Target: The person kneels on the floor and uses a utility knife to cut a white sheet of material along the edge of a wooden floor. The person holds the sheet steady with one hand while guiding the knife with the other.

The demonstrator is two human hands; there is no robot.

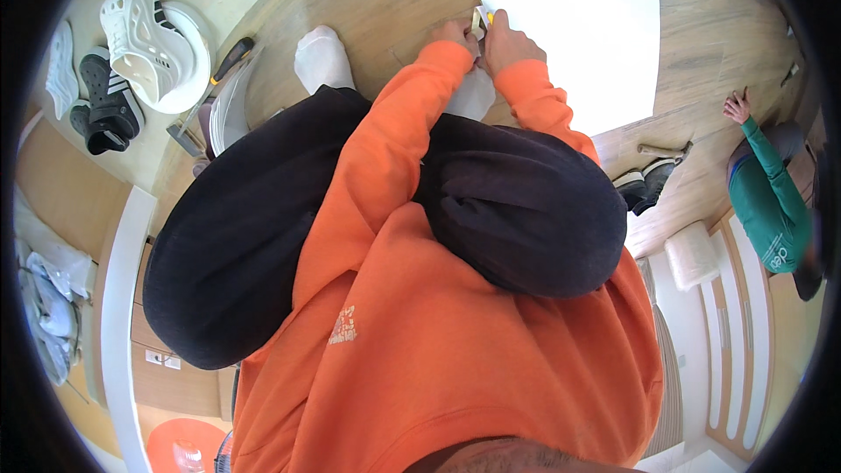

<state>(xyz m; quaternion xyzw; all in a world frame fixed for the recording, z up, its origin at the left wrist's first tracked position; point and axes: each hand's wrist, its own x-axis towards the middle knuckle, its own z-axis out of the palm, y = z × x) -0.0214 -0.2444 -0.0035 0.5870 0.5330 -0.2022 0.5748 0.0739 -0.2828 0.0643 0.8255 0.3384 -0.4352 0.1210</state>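
Note:
Both my hands are close together at the left edge of a large white panel [561,26] lying on the wood-grain floor. My right hand [512,44] is closed around a small tool with a yellow part [491,19] showing beyond the fingers; its kind is mostly hidden. Pinched in my left hand [454,33] is a short pale strip [477,21], right beside the yellow tool. A white-socked foot [471,95] sits just below my hands, and my other socked foot [322,57] rests farther left.
At the left are white clogs [144,44], dark clogs [109,96], a white coiled strip [229,109] and a black-and-yellow handled tool [235,60]. Dark shoes [646,184] and a hammer [661,151] lie at the right. Beyond them is a person in green [771,197].

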